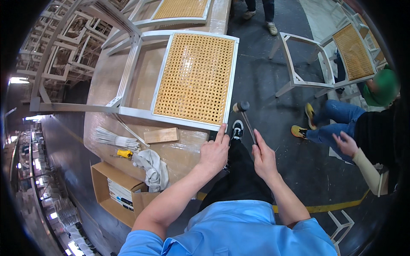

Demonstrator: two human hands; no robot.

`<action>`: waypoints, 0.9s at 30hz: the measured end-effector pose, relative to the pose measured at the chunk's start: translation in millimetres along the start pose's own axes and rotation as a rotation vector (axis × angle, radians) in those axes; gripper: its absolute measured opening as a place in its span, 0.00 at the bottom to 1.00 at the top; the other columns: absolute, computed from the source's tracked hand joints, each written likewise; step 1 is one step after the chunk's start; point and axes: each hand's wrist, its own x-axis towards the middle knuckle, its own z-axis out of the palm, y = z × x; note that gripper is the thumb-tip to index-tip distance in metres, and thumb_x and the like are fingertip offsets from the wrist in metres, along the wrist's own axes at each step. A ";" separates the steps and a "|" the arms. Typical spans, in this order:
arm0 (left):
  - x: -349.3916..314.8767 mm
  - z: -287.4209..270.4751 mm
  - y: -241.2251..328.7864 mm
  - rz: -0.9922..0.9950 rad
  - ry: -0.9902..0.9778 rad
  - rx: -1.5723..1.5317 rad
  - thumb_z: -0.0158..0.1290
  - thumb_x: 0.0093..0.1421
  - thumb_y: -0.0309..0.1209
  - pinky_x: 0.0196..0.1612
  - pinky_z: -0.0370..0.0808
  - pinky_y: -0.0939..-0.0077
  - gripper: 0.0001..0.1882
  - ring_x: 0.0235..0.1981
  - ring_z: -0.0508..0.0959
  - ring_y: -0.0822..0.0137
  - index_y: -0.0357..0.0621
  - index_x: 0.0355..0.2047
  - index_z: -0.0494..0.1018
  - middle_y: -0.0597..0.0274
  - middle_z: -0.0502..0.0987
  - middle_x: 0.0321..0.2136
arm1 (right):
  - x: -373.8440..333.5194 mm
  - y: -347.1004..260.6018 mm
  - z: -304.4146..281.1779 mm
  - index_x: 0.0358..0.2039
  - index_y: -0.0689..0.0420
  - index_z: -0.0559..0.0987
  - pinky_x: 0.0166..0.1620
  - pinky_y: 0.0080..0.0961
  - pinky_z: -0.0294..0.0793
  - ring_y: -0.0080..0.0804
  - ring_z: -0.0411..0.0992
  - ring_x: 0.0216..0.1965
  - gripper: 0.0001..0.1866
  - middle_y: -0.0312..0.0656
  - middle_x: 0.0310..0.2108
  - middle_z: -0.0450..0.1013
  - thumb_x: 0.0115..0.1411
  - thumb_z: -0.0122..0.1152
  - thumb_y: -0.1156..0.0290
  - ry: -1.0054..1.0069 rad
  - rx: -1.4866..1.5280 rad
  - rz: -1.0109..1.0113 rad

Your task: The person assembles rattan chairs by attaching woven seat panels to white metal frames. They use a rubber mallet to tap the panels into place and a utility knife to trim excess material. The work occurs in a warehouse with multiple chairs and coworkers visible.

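Observation:
A whitish wooden chair [137, 112] lies on its back on the table, its back panel of tan woven cane [194, 77] facing up. My left hand [213, 154] is at the near right corner of that panel's frame. Its index finger stretches out and touches the corner, while the other fingers are partly bent and hold nothing I can see. Just to the right, my right hand [265, 161] grips the thin handle of a mallet [241, 106]. The mallet's dark and pale head is raised beside the chair, apart from the frame.
On the wrapped table [183, 151] lie a wood block [161, 135], white strips [114, 138], a yellow-handled tool [124, 153] and a cloth [153, 167]. An open carton [100, 187] stands below. At right, a person [376, 123] sits near another chair [294, 64]; another person's legs [268, 13] show beyond.

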 end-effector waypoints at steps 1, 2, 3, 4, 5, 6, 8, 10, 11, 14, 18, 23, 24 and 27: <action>-2.8 -0.7 2.0 -0.009 -0.037 -0.030 0.56 0.65 0.35 0.39 0.81 0.56 0.17 0.34 0.86 0.55 0.43 0.50 0.72 0.52 0.62 0.71 | 3.6 -0.9 1.2 0.69 0.56 0.67 0.44 0.32 0.76 0.44 0.79 0.36 0.28 0.54 0.42 0.79 0.69 0.54 0.76 0.000 0.007 -0.011; -5.6 -1.5 3.5 -0.017 -0.075 -0.060 0.56 0.65 0.35 0.40 0.81 0.54 0.18 0.36 0.86 0.53 0.42 0.52 0.72 0.51 0.63 0.70 | 5.5 -1.9 1.5 0.69 0.56 0.67 0.44 0.32 0.76 0.43 0.79 0.35 0.28 0.53 0.42 0.79 0.69 0.54 0.76 -0.001 0.013 -0.021; -11.2 0.1 5.0 -0.013 -0.036 -0.154 0.56 0.65 0.35 0.40 0.81 0.54 0.18 0.35 0.85 0.52 0.41 0.52 0.72 0.50 0.65 0.69 | 4.3 -3.1 1.3 0.69 0.56 0.67 0.43 0.31 0.76 0.42 0.79 0.35 0.28 0.53 0.42 0.79 0.69 0.54 0.77 0.000 0.019 -0.029; -20.0 5.5 4.6 -0.012 0.007 -0.244 0.55 0.65 0.35 0.41 0.81 0.53 0.19 0.35 0.85 0.51 0.41 0.53 0.73 0.49 0.67 0.67 | 0.3 -4.7 -0.4 0.69 0.55 0.67 0.42 0.29 0.76 0.38 0.78 0.33 0.28 0.52 0.39 0.79 0.69 0.54 0.77 -0.039 0.022 0.031; -29.9 14.1 0.9 -0.019 0.060 -0.332 0.55 0.65 0.34 0.41 0.81 0.53 0.19 0.35 0.85 0.51 0.41 0.54 0.73 0.48 0.69 0.65 | -2.8 -5.4 1.9 0.69 0.55 0.68 0.41 0.28 0.76 0.37 0.77 0.32 0.28 0.51 0.38 0.78 0.69 0.54 0.77 -0.049 0.027 0.014; -33.2 28.3 -7.8 0.021 0.279 -0.406 0.53 0.69 0.37 0.38 0.83 0.58 0.20 0.31 0.86 0.54 0.39 0.57 0.73 0.47 0.77 0.58 | -7.2 -6.1 4.7 0.69 0.55 0.68 0.41 0.28 0.76 0.36 0.76 0.32 0.28 0.51 0.37 0.78 0.69 0.54 0.77 -0.058 0.030 -0.002; -23.4 27.4 -12.0 -0.426 0.109 -1.095 0.52 0.71 0.40 0.31 0.81 0.67 0.21 0.25 0.84 0.60 0.38 0.56 0.73 0.48 0.80 0.52 | -17.1 0.2 6.6 0.69 0.55 0.68 0.40 0.27 0.75 0.33 0.75 0.31 0.27 0.49 0.35 0.77 0.69 0.54 0.77 -0.069 0.025 -0.006; -6.0 22.0 -16.5 -0.777 0.023 -1.607 0.50 0.73 0.46 0.22 0.77 0.78 0.23 0.20 0.82 0.69 0.35 0.53 0.74 0.52 0.83 0.42 | -26.6 6.4 8.9 0.69 0.54 0.68 0.39 0.26 0.75 0.31 0.74 0.30 0.27 0.47 0.33 0.76 0.70 0.54 0.77 -0.087 0.025 0.014; 0.8 21.1 -22.7 -0.788 0.023 -1.602 0.50 0.73 0.46 0.24 0.77 0.77 0.23 0.21 0.82 0.69 0.36 0.53 0.73 0.51 0.83 0.43 | -28.5 5.1 12.0 0.69 0.54 0.69 0.39 0.25 0.74 0.29 0.74 0.29 0.27 0.46 0.32 0.76 0.70 0.54 0.77 -0.094 0.041 0.021; 20.7 19.2 -33.8 -0.847 0.014 -1.602 0.52 0.72 0.47 0.25 0.78 0.76 0.23 0.22 0.83 0.67 0.36 0.48 0.74 0.51 0.84 0.39 | -33.4 3.9 18.5 0.70 0.54 0.69 0.38 0.23 0.74 0.25 0.72 0.29 0.28 0.42 0.30 0.74 0.70 0.53 0.78 -0.102 0.074 0.044; 32.9 19.8 -34.5 -0.884 0.097 -1.483 0.55 0.70 0.49 0.23 0.78 0.76 0.25 0.22 0.83 0.67 0.33 0.40 0.75 0.53 0.85 0.32 | -31.8 1.8 18.0 0.70 0.54 0.68 0.37 0.22 0.73 0.23 0.71 0.28 0.28 0.40 0.28 0.72 0.70 0.52 0.78 -0.095 0.083 0.031; 31.7 17.2 -48.4 -0.866 0.023 -1.475 0.53 0.71 0.49 0.23 0.77 0.76 0.25 0.21 0.83 0.68 0.32 0.40 0.77 0.53 0.85 0.31 | -28.0 -2.7 14.5 0.70 0.55 0.68 0.37 0.22 0.73 0.25 0.72 0.29 0.28 0.42 0.30 0.74 0.69 0.52 0.79 -0.121 -0.015 -0.017; 32.1 15.4 -50.4 -0.871 0.019 -1.470 0.52 0.71 0.48 0.22 0.77 0.76 0.25 0.21 0.82 0.68 0.32 0.40 0.77 0.54 0.85 0.30 | -26.9 -3.6 14.4 0.70 0.56 0.68 0.37 0.22 0.73 0.27 0.72 0.29 0.28 0.43 0.30 0.74 0.69 0.52 0.80 -0.126 -0.054 -0.035; 32.4 14.5 -57.2 -0.872 0.011 -1.450 0.52 0.72 0.48 0.23 0.78 0.76 0.26 0.21 0.83 0.68 0.31 0.39 0.78 0.55 0.85 0.29 | -28.7 -7.5 16.8 0.70 0.55 0.68 0.37 0.24 0.74 0.31 0.73 0.30 0.29 0.45 0.32 0.75 0.69 0.52 0.80 -0.102 -0.136 -0.148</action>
